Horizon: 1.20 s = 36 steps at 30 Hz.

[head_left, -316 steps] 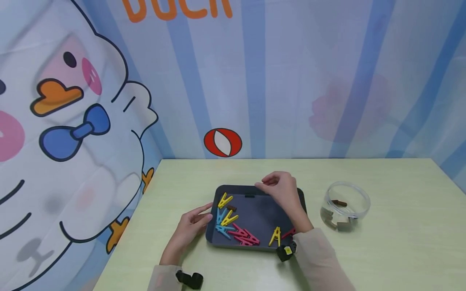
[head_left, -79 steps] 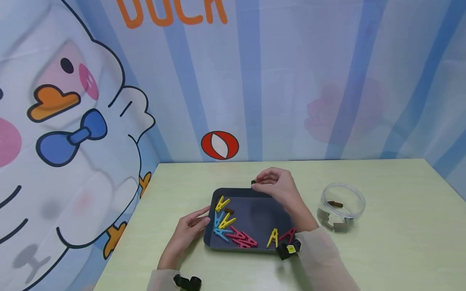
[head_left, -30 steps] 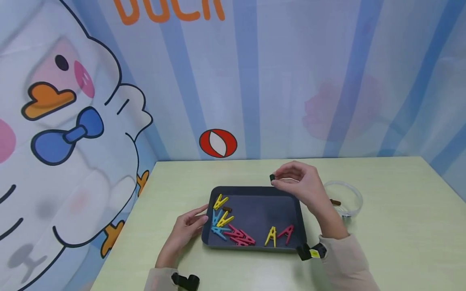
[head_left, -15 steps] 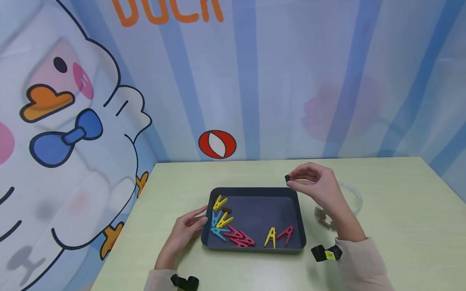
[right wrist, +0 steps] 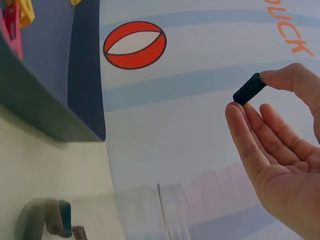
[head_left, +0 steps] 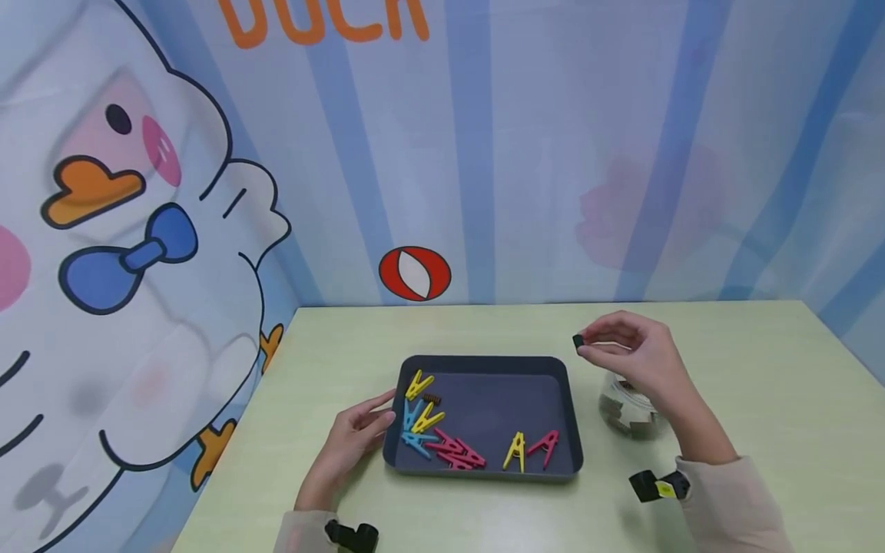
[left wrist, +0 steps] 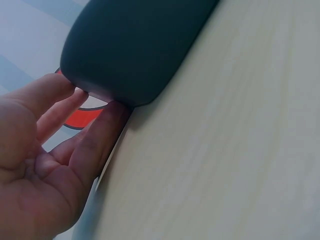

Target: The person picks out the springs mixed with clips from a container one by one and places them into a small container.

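My right hand (head_left: 636, 355) pinches a short black ribbed cylinder (right wrist: 249, 89) between thumb and fingertips, raised beyond the tray's right end. Behind and below that hand, a clear round jar (head_left: 611, 407) is partly hidden; grey pieces and a brown one show in it. My left hand (head_left: 354, 434) touches the left side of the dark grey tray (head_left: 498, 473), its fingertips against the outer wall in the left wrist view. In the tray's left part lie yellow clothespins (head_left: 418, 385), blue clothespins (head_left: 419, 442), pink clothespins (head_left: 452, 445) and a brown ribbed cylinder (head_left: 432, 399).
A separate yellow clothespin (head_left: 515, 452) and a pink clothespin (head_left: 545, 447) lie near the tray's front right corner. The pale wooden table (head_left: 774, 384) extends to the right of the jar. A printed cloth backdrop (head_left: 525, 153) stands behind the table and along its left side.
The black ribbed cylinder that lay near the tray's back wall is now lifted out in my right hand, which has moved right toward the jar. My left hand stays at the tray.
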{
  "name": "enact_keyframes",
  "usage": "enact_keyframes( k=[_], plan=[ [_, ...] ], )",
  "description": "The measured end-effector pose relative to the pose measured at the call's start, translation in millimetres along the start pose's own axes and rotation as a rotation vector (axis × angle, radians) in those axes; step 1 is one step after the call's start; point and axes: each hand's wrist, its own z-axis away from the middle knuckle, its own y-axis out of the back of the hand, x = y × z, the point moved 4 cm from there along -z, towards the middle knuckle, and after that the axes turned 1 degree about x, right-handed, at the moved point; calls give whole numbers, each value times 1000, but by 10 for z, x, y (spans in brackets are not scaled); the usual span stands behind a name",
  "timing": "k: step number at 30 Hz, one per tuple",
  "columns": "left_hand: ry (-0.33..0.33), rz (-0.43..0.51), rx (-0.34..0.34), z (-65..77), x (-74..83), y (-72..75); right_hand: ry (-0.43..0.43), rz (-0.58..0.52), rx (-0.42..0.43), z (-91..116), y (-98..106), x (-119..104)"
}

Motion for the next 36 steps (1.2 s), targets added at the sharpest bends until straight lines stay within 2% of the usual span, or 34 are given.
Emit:
enact_keyframes(
  k=[17,28,36],
  plan=[
    [-7,-6,1,12,10,3,12,10,20,119,369,129],
    [-7,-15,-4,-3,-7,20,-15,76,47,208,579,363],
    [-6,0,-18,12,0,19,-25,101,68,243,669,443]
  ],
)
